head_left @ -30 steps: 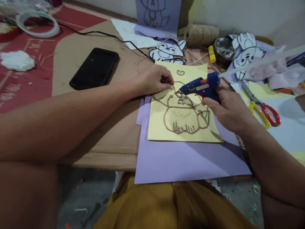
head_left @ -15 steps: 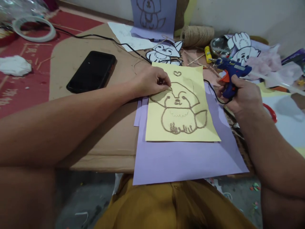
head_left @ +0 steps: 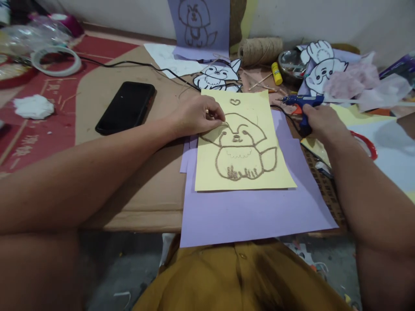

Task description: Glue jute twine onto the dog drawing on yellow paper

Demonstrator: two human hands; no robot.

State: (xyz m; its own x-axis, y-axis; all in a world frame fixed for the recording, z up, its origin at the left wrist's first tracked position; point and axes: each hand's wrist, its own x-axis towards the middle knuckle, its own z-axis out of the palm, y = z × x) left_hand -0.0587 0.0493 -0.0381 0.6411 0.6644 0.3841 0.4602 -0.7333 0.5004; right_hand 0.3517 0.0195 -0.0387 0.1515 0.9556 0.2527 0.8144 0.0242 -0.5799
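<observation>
A yellow sheet (head_left: 240, 181) bears a fox-like outline in brown twine (head_left: 239, 178), with a small heart above it. My left hand (head_left: 197, 113) rests on the sheet's upper left, thumb and fingers pinched on what looks like the end of the twine at the head outline. To the right of the sheet, my right hand (head_left: 322, 123) grips a blue hot glue gun (head_left: 308, 101) by its handle. The gun's nozzle points left, apart from the sheet; a glue stick sticks out of its back. Purple paper (head_left: 253, 220) lies beneath the yellow sheet.
A black phone (head_left: 126, 108) lies left of the sheet. Behind are a twine spool (head_left: 261, 51), a yellow glue stick (head_left: 276, 73), a glass bowl (head_left: 292, 65) and paper animal cutouts (head_left: 217, 74). A black cable (head_left: 129, 64) crosses the table. A tape roll (head_left: 56, 61) sits far left.
My right hand has turned the glue gun so that it lies more level, its nozzle lower and pointing left. My left hand keeps its pinch on the sheet. The view has shifted slightly.
</observation>
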